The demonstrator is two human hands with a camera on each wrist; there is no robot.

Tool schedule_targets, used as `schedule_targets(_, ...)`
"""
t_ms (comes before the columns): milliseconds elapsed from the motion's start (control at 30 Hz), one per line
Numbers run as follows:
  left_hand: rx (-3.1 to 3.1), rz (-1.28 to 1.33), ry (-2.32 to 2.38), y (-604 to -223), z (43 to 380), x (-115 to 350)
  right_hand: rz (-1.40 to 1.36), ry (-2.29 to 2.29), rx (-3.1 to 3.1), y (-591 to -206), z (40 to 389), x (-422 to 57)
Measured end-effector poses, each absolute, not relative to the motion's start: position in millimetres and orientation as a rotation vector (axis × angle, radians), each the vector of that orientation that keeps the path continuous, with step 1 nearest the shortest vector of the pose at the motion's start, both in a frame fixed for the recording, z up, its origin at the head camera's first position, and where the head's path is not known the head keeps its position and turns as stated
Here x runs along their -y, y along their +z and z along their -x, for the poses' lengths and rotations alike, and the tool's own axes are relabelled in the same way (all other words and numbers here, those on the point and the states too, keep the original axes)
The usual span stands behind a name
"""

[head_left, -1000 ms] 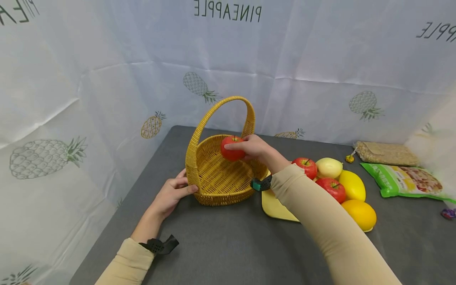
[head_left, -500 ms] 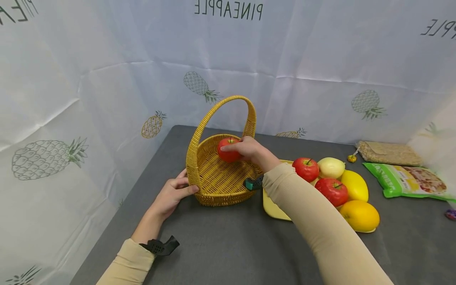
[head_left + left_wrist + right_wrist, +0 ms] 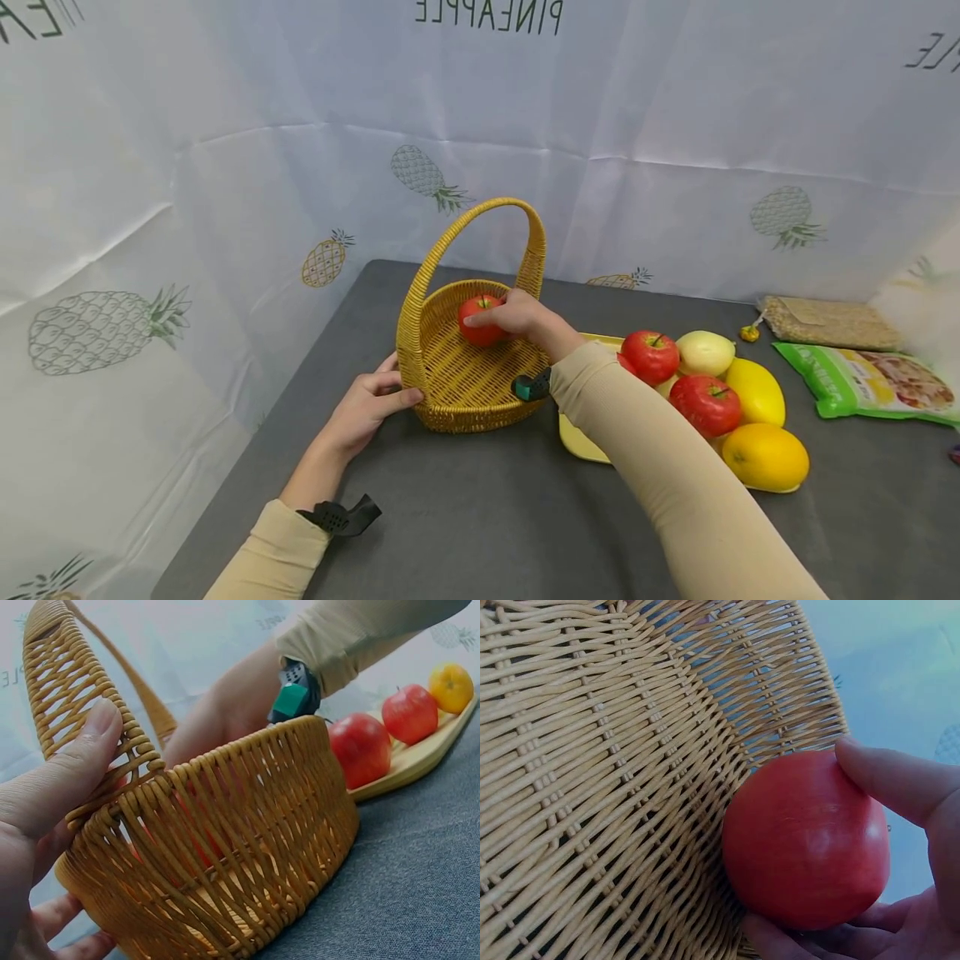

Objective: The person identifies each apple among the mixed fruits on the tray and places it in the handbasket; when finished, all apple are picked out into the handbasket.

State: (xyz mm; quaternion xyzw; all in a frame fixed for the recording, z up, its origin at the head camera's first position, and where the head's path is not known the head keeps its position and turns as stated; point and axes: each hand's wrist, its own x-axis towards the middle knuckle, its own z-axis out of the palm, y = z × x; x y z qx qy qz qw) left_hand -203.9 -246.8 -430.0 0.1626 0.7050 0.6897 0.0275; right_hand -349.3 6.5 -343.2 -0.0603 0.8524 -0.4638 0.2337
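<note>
White cloth printed with pineapples (image 3: 225, 192) hangs behind and beside a dark grey surface (image 3: 465, 517). One round red apple (image 3: 802, 840) sits low inside a golden-yellow woven wicker basket with a tall arched handle (image 3: 465, 419), toward its back; whether it bears on the woven floor, I cannot tell. The right hand (image 3: 525, 315) is clamped on the apple, thumb and fingers on opposite sides. The left hand (image 3: 367, 410) grips the basket's left side, thumb at the handle's foot, other fingers outside the wall. Just right of the basket, a pale yellow tray (image 3: 581, 442) carries more red apples (image 3: 705, 405), a pale greenish-yellow oval fruit (image 3: 706, 353), a bright yellow fruit (image 3: 756, 392) and an orange-yellow rounded fruit (image 3: 766, 457). Farther right lie a glossy green printed packet (image 3: 870, 379) and, behind it, a tan grain-filled bag (image 3: 832, 323).
</note>
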Motion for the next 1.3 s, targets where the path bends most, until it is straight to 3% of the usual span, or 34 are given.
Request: schedule_targets(1300,-2.198,-0.483,2.119,-428.8,202.0,246.5,0.324,-1.141,-2.476,-339.0,350.9,-8.2)
